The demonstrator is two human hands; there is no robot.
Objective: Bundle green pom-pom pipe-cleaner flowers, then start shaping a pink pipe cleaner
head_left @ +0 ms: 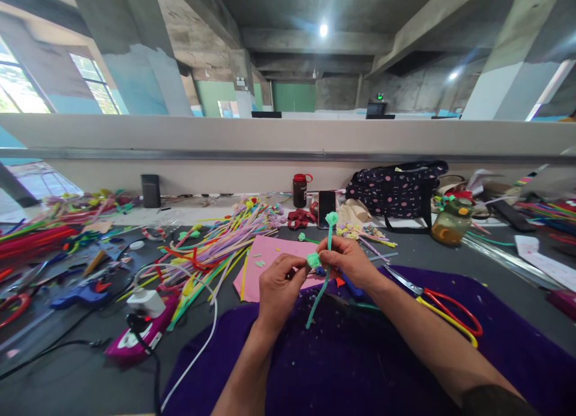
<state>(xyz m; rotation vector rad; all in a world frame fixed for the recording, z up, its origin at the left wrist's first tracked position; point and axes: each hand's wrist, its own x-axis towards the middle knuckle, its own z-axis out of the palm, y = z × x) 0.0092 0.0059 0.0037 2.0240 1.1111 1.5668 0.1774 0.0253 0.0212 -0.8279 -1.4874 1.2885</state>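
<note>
Over the purple cloth (324, 356), both hands meet at a mint-green pipe cleaner stem (318, 302) topped with a small fuzzy bud (332, 218). My right hand (351, 261) pinches the stem partway up, and its lower end hangs down at a slant. A second green bud (313, 260) sits beside the stem, between the fingertips of both hands. My left hand (281, 284) is closed, with thumb and forefinger at that bud's left side. Behind the hands lies a pink sheet (258, 263) with small green scraps. Red-and-yellow-handled scissors (443, 308) rest on the cloth to the right.
Bundled pipe cleaners (234, 233) spread across the table's middle left. At left are a blue glue gun (83, 296) and a magenta power strip (146, 332) with cables. A phone (326, 207), a dark bottle (299, 191), a patterned bag (391, 191) and a jar (452, 224) stand behind.
</note>
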